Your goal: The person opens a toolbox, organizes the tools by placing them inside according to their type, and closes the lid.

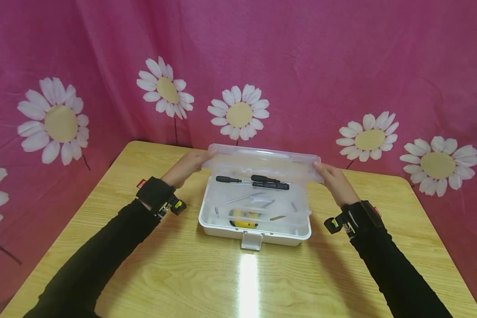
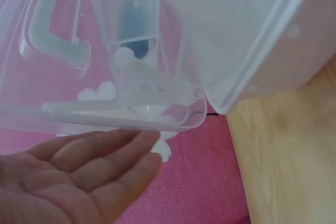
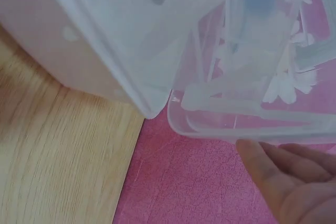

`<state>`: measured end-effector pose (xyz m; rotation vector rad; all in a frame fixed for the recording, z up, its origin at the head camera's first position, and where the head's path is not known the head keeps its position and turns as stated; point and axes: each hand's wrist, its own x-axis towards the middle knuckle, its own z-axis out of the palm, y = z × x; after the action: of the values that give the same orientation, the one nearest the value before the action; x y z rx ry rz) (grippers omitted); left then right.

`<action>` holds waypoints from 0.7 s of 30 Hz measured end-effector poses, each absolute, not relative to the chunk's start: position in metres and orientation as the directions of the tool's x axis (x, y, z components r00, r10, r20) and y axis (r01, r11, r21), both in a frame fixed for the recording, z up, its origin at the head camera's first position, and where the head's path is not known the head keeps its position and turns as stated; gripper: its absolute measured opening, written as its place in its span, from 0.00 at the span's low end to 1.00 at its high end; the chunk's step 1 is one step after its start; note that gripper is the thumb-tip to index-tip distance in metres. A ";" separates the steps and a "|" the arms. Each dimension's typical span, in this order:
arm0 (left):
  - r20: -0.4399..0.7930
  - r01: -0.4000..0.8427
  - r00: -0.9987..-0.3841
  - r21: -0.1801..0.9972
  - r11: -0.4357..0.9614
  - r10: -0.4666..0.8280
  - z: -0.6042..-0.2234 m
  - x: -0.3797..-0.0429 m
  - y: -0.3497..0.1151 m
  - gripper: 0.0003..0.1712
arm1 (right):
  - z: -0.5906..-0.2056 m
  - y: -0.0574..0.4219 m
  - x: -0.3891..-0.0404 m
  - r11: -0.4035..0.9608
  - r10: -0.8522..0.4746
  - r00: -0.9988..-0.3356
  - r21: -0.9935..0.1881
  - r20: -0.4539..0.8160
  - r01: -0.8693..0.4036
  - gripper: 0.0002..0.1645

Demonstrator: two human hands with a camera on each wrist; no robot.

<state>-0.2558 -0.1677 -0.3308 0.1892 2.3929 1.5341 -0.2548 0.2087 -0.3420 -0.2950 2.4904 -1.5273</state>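
A white toolbox [image 1: 218,231] stands on the table with its clear lid [image 1: 266,158] raised at the back. At the lid's left side, my left hand [image 1: 186,167] touches the edge with straight fingers; the left wrist view shows the palm [image 2: 58,192] bare. My right hand [image 1: 335,181] touches the lid's right edge, its fingers extended in the right wrist view. Black-handled screwdrivers [image 1: 227,179] lie in a translucent tray [image 1: 238,191] inside. Through the plastic below shows a yellow-and-black object [image 1: 245,223], its kind unclear, with several thin metal pieces.
A white latch [image 1: 251,241] hangs down at the toolbox's front. The wooden table [image 1: 175,274] carries a bright light reflection in front of it. Behind and beside the table hangs a pink cloth [image 1: 294,70] with large daisies. A handle [image 2: 63,51] is set in the lid.
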 end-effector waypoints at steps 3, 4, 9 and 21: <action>-0.146 -0.009 -0.950 0.898 0.441 0.278 -0.335 -0.253 -0.171 0.32 | -0.343 0.210 -0.252 0.490 -0.292 -0.954 -0.867 -0.060 -0.096 0.40; -0.139 0.000 -0.950 0.896 0.444 0.280 -0.336 -0.252 -0.171 0.32 | -0.344 0.211 -0.251 0.507 -0.297 -0.954 -0.855 -0.051 -0.112 0.40; -0.100 0.044 -0.943 0.908 0.416 0.318 -0.345 -0.250 -0.171 0.27 | -0.351 0.214 -0.249 0.542 -0.307 -0.952 -0.826 -0.024 -0.154 0.36; 0.016 0.153 -0.948 0.899 0.410 0.319 -0.377 -0.245 -0.166 0.43 | -0.381 0.218 -0.245 0.467 -0.285 -0.958 -0.866 0.042 -0.177 0.45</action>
<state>-0.2451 -0.1656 -0.3770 0.4223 2.5017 1.5693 -0.2446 0.2182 -0.3809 -0.4103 2.5962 -1.5130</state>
